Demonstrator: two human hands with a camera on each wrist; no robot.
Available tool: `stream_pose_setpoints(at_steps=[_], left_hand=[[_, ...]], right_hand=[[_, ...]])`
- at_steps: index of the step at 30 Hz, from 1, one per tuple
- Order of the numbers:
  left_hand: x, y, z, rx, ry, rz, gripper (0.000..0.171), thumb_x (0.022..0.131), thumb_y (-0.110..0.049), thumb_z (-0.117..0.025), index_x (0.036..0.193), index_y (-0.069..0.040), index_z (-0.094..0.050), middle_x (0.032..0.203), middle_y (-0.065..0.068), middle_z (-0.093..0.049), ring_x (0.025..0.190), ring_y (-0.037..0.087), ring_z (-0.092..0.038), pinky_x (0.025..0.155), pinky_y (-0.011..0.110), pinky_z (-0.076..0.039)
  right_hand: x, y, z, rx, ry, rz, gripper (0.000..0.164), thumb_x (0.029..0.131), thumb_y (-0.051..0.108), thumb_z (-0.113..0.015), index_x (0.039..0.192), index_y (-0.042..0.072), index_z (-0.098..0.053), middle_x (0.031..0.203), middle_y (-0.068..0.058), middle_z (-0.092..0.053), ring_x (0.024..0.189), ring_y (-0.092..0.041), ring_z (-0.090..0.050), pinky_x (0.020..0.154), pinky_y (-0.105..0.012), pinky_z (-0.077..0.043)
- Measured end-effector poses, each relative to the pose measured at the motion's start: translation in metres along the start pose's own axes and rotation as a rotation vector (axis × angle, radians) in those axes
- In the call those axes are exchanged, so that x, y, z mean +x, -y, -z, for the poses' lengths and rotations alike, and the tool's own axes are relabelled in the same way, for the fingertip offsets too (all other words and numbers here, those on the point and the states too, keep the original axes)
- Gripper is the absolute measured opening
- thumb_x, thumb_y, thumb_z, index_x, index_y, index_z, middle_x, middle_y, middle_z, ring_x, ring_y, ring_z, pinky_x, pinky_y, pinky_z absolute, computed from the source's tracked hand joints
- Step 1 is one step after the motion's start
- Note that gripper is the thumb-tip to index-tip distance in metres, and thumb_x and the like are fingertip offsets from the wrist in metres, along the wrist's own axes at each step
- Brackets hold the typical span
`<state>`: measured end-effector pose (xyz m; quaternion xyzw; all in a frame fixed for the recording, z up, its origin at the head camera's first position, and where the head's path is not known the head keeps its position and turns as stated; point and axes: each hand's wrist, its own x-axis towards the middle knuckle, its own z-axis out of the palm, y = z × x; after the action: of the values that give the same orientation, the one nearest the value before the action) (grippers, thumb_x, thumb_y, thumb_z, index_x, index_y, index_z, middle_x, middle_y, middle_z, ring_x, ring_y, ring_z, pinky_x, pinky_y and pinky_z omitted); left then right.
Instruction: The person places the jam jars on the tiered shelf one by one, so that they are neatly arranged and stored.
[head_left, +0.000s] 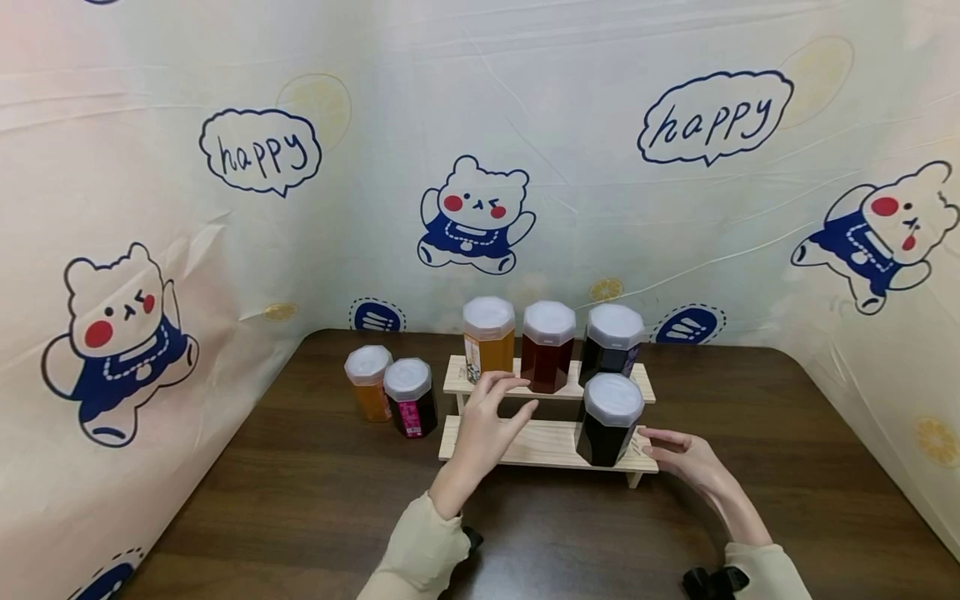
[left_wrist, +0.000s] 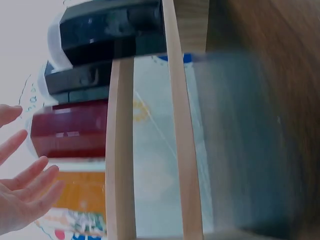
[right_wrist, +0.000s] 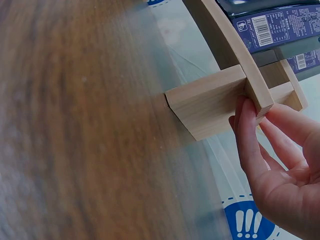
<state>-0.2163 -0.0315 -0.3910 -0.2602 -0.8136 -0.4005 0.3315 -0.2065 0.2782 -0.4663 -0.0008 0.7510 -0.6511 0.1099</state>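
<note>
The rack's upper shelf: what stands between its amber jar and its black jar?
In the head view, the dark red jar stands between the amber jar and the upper black jar.

Right fingers [head_left: 667, 437] touch a rack [head_left: 547, 443] bearing four jars [head_left: 548, 360].

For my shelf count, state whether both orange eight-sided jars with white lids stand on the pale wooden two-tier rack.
No, one orange jar stands on the rack's upper tier, the other on the brown wood-grained table.
</note>
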Motion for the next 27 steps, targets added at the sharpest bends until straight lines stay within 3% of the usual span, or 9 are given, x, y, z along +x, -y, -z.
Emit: stream_pose_setpoints(at_steps=[9, 11, 17, 27], left_hand=[[0.000, 0.019, 0.024, 0.054, -0.042, 0.024, 0.022, 0.074, -0.011, -0.071, 0.095, -0.007, -0.064, 0.099, 0.009, -0.056, 0.089, 0.019, -0.055, 0.077, 0.035, -0.046], [-0.001, 0.023, 0.029, 0.067, -0.048, 0.036, 0.022, 0.073, -0.010, -0.071, 0.094, -0.006, -0.064, 0.099, 0.009, -0.056, 0.088, 0.020, -0.055, 0.073, 0.034, -0.046], [-0.003, 0.035, 0.047, 0.090, -0.071, 0.071, 0.024, 0.072, -0.007, -0.071, 0.095, -0.004, -0.064, 0.098, 0.011, -0.056, 0.091, 0.025, -0.055, 0.077, 0.039, -0.046], [-0.008, 0.057, 0.072, 0.153, -0.134, 0.068, 0.028, 0.070, -0.005, -0.072, 0.096, -0.003, -0.064, 0.101, 0.017, -0.055, 0.094, 0.028, -0.050, 0.076, 0.041, -0.045]], right_hand=[[0.001, -0.002, 0.002, 0.027, 0.038, 0.048, 0.031, 0.083, 0.015, -0.061, 0.113, 0.008, -0.061, 0.104, 0.010, -0.059, 0.090, 0.002, -0.055, 0.073, -0.021, -0.047], [0.001, -0.002, 0.002, 0.030, 0.038, 0.048, 0.031, 0.083, 0.015, -0.061, 0.113, 0.007, -0.060, 0.104, 0.009, -0.059, 0.090, 0.002, -0.055, 0.073, -0.021, -0.047], [0.000, 0.000, 0.001, 0.024, 0.019, 0.025, 0.048, 0.082, 0.014, -0.062, 0.121, -0.010, -0.047, 0.113, -0.004, -0.057, 0.090, 0.001, -0.055, 0.074, -0.022, -0.047], [0.001, -0.001, 0.000, 0.040, 0.014, 0.011, 0.046, 0.082, 0.013, -0.061, 0.121, -0.008, -0.049, 0.108, 0.003, -0.059, 0.091, 0.001, -0.055, 0.075, -0.022, -0.047]])
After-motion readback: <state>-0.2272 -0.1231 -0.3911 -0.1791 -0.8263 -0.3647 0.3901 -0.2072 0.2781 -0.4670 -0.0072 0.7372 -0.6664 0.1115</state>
